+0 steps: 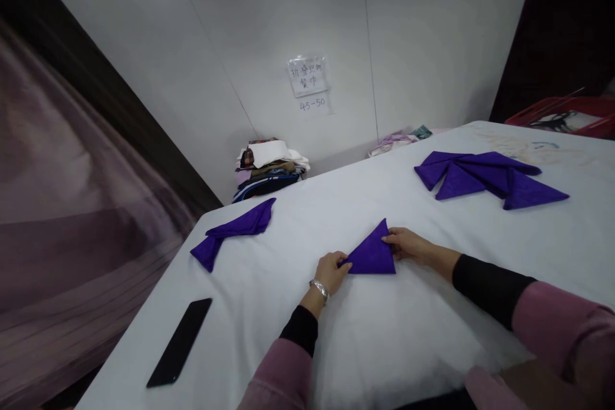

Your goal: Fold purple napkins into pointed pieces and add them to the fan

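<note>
A purple cloth napkin point(372, 252), folded into a triangle, lies in front of me on the white-covered table. My left hand point(332, 272), with a silver bracelet at the wrist, pinches its left corner between thumb and fingers. On the other side, my right hand point(406, 245) grips the right edge a little below the top point. Further left is another folded purple napkin point(243, 225) with a flared tail. At the right, several folded purple napkins point(480, 173) lie overlapping, out of reach of both hands where they are.
A black phone point(179, 343) lies near the table's left edge. Beyond the white tablecloth point(269, 307) are a pile of folded clothes point(269, 170) and more fabric point(394, 142) by the wall. A red basket point(564, 114) stands back right; a curtain point(91, 224) hangs left.
</note>
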`<state>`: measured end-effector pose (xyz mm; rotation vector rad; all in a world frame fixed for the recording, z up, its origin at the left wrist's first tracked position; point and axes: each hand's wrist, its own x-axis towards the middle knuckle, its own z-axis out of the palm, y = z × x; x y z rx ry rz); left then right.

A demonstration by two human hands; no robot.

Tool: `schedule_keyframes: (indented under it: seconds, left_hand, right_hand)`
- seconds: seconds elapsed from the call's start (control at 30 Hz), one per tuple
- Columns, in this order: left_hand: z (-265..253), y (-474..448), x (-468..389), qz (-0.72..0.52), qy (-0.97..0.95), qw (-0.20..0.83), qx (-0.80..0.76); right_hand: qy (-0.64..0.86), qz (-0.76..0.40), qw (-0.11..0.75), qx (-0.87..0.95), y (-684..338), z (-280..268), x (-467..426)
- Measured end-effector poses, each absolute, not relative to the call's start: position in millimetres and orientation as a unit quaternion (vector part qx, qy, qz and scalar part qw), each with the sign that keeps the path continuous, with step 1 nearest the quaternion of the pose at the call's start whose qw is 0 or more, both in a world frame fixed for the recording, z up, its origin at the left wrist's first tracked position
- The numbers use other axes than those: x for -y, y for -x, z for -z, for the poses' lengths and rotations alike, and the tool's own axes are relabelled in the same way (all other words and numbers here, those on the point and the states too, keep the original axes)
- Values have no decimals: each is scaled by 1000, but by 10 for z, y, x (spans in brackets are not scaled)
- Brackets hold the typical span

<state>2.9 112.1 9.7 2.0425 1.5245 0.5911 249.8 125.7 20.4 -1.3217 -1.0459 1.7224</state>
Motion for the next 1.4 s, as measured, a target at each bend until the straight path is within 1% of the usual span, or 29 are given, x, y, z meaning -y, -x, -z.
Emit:
schedule_keyframes:
  seconds: [0.33, 0.7, 0.93, 1.1, 1.4]
  left_hand:
    - [-60, -8, -1129, -230, -754, 253, -561]
    - [-58, 0, -1134, -225, -760, 241, -561]
    - [22, -18, -1105, -283, -741, 249, -556]
    - [37, -63, -1094, -299, -723, 213, -585]
    - [-73, -111, -1005, -281, -719, 152, -617]
  right_hand:
    - [566, -616, 342, 428, -2544, -200, -1472]
    - [567, -597, 366, 434, -2577, -142, -1567]
    - [588, -585, 358, 430, -2599, -116, -1546]
    - [598, -567, 357, 440, -2581, -131, -1596]
    - [626, -508, 360, 469, -2549, -74, -1651]
